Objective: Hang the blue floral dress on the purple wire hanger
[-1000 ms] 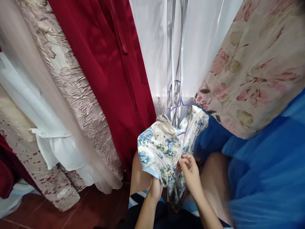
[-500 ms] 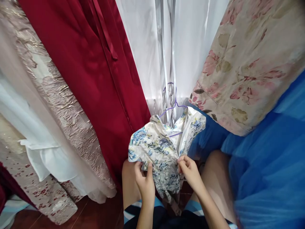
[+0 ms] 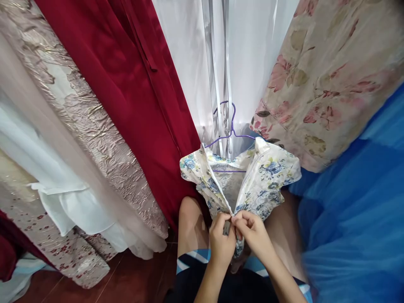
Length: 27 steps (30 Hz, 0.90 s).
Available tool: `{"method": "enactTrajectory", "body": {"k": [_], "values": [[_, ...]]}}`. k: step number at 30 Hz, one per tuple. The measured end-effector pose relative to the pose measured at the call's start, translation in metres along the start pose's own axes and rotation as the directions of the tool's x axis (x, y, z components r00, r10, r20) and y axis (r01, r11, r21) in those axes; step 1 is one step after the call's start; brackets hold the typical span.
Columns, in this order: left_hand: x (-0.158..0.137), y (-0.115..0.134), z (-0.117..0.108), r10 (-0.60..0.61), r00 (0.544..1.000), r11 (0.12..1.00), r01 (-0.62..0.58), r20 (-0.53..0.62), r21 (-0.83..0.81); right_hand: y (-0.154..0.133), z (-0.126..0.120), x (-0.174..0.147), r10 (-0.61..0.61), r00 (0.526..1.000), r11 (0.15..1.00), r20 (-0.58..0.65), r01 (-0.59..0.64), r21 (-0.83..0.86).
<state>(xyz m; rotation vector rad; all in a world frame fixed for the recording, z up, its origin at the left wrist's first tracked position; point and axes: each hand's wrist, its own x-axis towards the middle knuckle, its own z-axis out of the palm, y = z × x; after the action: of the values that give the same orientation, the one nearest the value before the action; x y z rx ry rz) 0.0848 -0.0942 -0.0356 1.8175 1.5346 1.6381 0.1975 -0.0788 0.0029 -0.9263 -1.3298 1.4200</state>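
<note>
A white floral garment (image 3: 268,168) with blue and yellow flowers hangs on a purple wire hanger (image 3: 232,131) in front of my knees. Its opening spreads in a V, edged by what looks like a zipper (image 3: 220,185). At the bottom of that V, my left hand (image 3: 222,235) pinches the left edge. Close against it, my right hand (image 3: 251,229) pinches the right edge at the same spot. Fingers cover the exact point where both edges meet. The lower part of the garment hangs between my legs, mostly hidden by my hands.
Long garments surround me: a red one (image 3: 126,105) and a textured pinkish one (image 3: 91,122) on the left, white cloth (image 3: 186,54) with hanging straps (image 3: 217,84) ahead, a beige floral one (image 3: 334,84) and blue tulle (image 3: 347,219) on the right. Dark red tiles (image 3: 135,277) show below.
My left hand has moved right to the opening and now pinches its edge beside my right hand. The garment has turned to face me, with its V spread wider.
</note>
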Motion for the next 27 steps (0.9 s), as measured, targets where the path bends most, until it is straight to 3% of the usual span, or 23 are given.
{"method": "enactTrajectory", "body": {"k": [5, 9, 12, 15, 17, 19, 21, 22, 25, 27], "values": [[0.007, 0.007, -0.016, 0.108, 0.972, 0.981, -0.139, 0.209, 0.135, -0.014, -0.009, 0.008, 0.088, 0.992, 0.975, -0.086, -0.068, 0.209], [0.025, 0.022, -0.03, 0.146, 0.867, 0.863, -0.347, 0.477, 0.367, -0.057, -0.021, 0.04, -0.009, 0.996, 0.954, -0.084, 0.033, 0.299], [0.041, 0.041, -0.034, 0.051, 0.759, 0.731, -0.472, 0.649, 0.493, -0.097, -0.024, 0.074, -0.13, 0.989, 0.944, -0.077, 0.147, 0.294], [0.051, 0.056, -0.028, -0.107, 0.672, 0.625, -0.528, 0.733, 0.575, -0.127, -0.022, 0.105, -0.192, 0.977, 0.916, -0.091, 0.212, 0.34], [0.055, 0.058, -0.022, -0.156, 0.631, 0.612, -0.542, 0.76, 0.576, -0.137, -0.02, 0.116, -0.209, 0.971, 0.902, -0.116, 0.237, 0.362], [0.059, 0.055, -0.019, -0.138, 0.61, 0.661, -0.53, 0.78, 0.531, -0.14, -0.018, 0.117, -0.228, 0.965, 0.902, -0.13, 0.26, 0.344], [0.067, 0.052, -0.022, -0.053, 0.655, 0.755, -0.468, 0.754, 0.459, -0.138, -0.016, 0.112, -0.246, 0.96, 0.915, -0.131, 0.275, 0.296], [0.074, 0.052, -0.026, 0.007, 0.712, 0.812, -0.414, 0.702, 0.411, -0.137, -0.016, 0.108, -0.258, 0.957, 0.92, -0.133, 0.285, 0.269], [0.104, 0.064, -0.04, 0.152, 0.921, 0.945, -0.241, 0.358, 0.22, -0.136, -0.014, 0.094, -0.308, 0.941, 0.926, -0.139, 0.33, 0.183], [0.129, 0.079, -0.05, 0.204, 0.967, 0.969, -0.222, 0.149, 0.112, -0.138, -0.013, 0.086, -0.341, 0.931, 0.925, -0.127, 0.357, 0.131]]}}
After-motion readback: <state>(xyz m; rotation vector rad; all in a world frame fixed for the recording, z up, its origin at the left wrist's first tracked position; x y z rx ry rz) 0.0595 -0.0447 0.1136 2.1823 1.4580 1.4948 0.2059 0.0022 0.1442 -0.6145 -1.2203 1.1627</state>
